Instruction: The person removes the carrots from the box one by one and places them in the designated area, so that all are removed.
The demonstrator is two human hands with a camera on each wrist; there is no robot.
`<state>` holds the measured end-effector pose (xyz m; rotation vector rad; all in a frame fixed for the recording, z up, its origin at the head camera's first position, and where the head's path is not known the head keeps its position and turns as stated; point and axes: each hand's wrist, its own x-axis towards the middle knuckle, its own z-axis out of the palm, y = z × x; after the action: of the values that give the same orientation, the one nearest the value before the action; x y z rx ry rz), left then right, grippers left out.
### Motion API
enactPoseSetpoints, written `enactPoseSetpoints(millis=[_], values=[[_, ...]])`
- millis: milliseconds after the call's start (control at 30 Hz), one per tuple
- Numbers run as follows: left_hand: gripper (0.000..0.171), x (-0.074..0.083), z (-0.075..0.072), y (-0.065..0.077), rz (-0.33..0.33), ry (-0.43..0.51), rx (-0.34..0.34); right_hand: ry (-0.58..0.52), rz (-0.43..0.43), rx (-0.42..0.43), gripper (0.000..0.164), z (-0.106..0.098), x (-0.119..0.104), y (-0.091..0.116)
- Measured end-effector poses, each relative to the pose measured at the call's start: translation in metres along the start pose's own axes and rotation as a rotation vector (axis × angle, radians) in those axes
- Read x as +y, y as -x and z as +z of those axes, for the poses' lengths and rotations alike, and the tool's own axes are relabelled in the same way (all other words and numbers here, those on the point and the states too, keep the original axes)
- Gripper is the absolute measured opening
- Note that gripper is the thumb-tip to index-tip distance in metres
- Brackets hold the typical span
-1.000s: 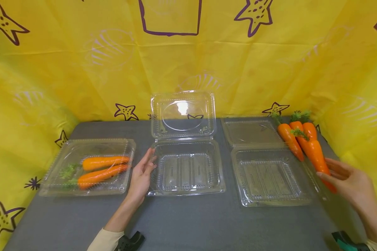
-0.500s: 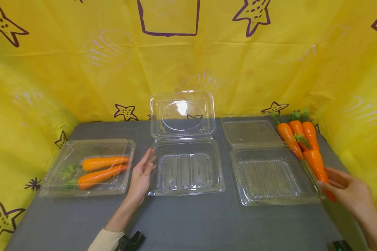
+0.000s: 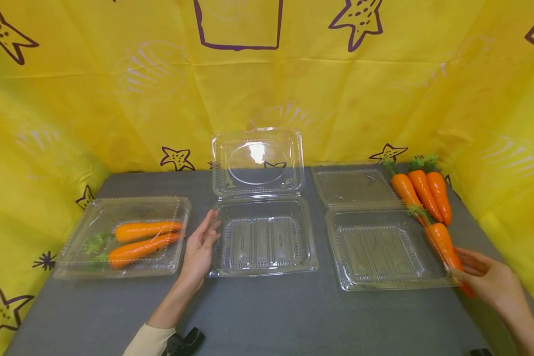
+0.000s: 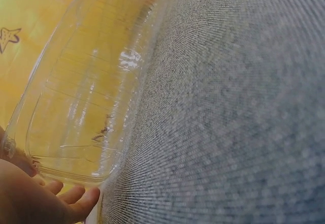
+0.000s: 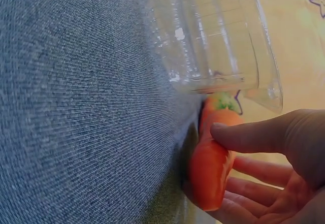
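Observation:
My right hand [image 3: 494, 282] pinches the lower part of an orange carrot [image 3: 442, 243] with a green top, thumb on one side and fingers on the other. In the right wrist view this carrot [image 5: 210, 170] is just above the table, close to a clear container wall. Fairly straight fingers of my left hand [image 3: 200, 249] touch the left side of the middle clear plastic container [image 3: 262, 247], whose lid stands raised. The left wrist view has the left hand [image 4: 45, 198] at that container's corner. On the right sits another clear container [image 3: 380, 254], lid laid back.
At the left, a container with its lid down [image 3: 89, 212] has two carrots [image 3: 147, 230] inside. Three more carrots [image 3: 420, 193] lie at the back right, partly over the right container's edge. A yellow patterned cloth [image 3: 249, 84] surrounds the grey table [image 3: 267, 316].
My right hand has drawn the carrot toward the front, away from the other three, and its top has swung left over the right container's edge. The left hand has stayed put.

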<state>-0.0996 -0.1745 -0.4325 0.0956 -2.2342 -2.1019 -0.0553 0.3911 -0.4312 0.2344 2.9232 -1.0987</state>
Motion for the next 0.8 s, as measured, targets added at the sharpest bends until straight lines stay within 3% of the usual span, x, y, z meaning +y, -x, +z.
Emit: enactPoseSetpoints(millis=[333, 800], values=[[0.054, 0.001, -0.001, 0.001, 0.001, -0.003, 0.01, 0.141, -0.008, 0.02, 0.062, -0.001, -0.011, -0.002], [0.055, 0.003, 0.002, 0.004, 0.002, -0.042, 0.0, 0.188, -0.016, 0.011, 0.058, -0.008, -0.022, -0.006]])
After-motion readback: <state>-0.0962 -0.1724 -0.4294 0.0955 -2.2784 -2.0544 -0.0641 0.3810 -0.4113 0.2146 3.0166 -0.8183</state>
